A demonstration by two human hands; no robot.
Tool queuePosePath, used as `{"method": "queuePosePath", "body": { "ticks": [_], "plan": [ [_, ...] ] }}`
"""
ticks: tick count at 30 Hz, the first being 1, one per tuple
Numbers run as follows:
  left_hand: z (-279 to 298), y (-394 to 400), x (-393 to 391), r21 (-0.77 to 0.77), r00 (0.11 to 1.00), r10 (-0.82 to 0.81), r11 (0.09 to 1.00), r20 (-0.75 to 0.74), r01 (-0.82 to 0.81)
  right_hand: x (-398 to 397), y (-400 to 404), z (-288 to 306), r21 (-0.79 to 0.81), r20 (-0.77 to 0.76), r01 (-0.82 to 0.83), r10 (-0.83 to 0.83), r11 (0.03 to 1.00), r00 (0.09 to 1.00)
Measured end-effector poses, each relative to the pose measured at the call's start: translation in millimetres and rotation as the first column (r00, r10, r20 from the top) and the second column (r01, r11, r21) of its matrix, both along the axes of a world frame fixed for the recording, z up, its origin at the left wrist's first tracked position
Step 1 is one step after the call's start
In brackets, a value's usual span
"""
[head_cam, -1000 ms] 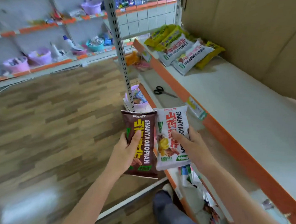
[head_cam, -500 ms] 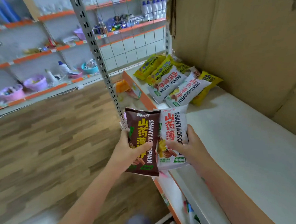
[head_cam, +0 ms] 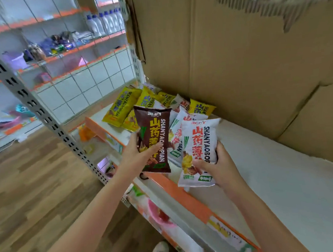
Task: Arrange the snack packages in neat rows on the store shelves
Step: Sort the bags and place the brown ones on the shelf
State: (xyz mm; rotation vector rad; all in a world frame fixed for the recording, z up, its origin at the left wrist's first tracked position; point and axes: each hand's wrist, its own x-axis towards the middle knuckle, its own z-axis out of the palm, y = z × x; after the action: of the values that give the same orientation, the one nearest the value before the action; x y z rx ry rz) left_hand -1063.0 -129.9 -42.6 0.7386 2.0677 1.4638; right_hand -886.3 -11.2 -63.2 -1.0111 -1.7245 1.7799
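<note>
My left hand (head_cam: pixel 138 155) grips a brown snack package (head_cam: pixel 154 134) upright, just over the front edge of the white shelf (head_cam: pixel 282 177). My right hand (head_cam: pixel 219 167) holds a white snack package (head_cam: pixel 199 151) with red lettering, a little to the right and above the shelf surface. Behind both, at the shelf's far left end, lies a loose pile of yellow packages (head_cam: pixel 121 107) and white packages (head_cam: pixel 178 129), overlapping one another.
The shelf has an orange front lip (head_cam: pixel 185 196) with price labels. Brown cardboard (head_cam: pixel 236 63) lines its back. A perforated grey upright post (head_cam: pixel 44 117) and a wire grid panel (head_cam: pixel 92 75) stand on the left. Lower shelves hold goods; wooden floor lies left.
Both hands have risen and moved forward over the shelf, and the two packages have separated, the white one going right. The view has tilted up toward the pile.
</note>
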Motion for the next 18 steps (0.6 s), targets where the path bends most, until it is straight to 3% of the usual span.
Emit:
{"method": "queuePosePath", "body": {
  "ticks": [8,10,13,15,18],
  "plan": [
    [28.9,85.5,-77.8,0.036,0.98,-0.087,0.995,-0.179,0.095,-96.9,39.9,37.1,0.229,-0.007,0.215,-0.219,0.949,0.976],
    [30.2,106.3,-92.5,0.004,0.951,-0.15,0.988,-0.27,0.157,-119.4,49.8,35.4,0.403,0.103,0.202,-0.264,0.893,0.959],
    [15.7,123.8,-105.5,-0.269,0.835,-0.296,0.945,-0.464,0.186,-139.6,58.1,21.5,0.576,0.283,0.13,-0.345,0.807,0.895],
    [5.8,126.2,-111.4,-0.376,0.786,-0.336,0.915,-0.519,0.143,-143.9,61.4,13.9,0.664,0.298,0.129,-0.418,0.737,0.858],
    [-2.3,125.9,-117.0,-0.34,0.742,-0.312,0.933,-0.593,0.12,-141.2,66.3,4.5,0.787,0.221,0.191,-0.556,0.587,0.801]
  ]
}}
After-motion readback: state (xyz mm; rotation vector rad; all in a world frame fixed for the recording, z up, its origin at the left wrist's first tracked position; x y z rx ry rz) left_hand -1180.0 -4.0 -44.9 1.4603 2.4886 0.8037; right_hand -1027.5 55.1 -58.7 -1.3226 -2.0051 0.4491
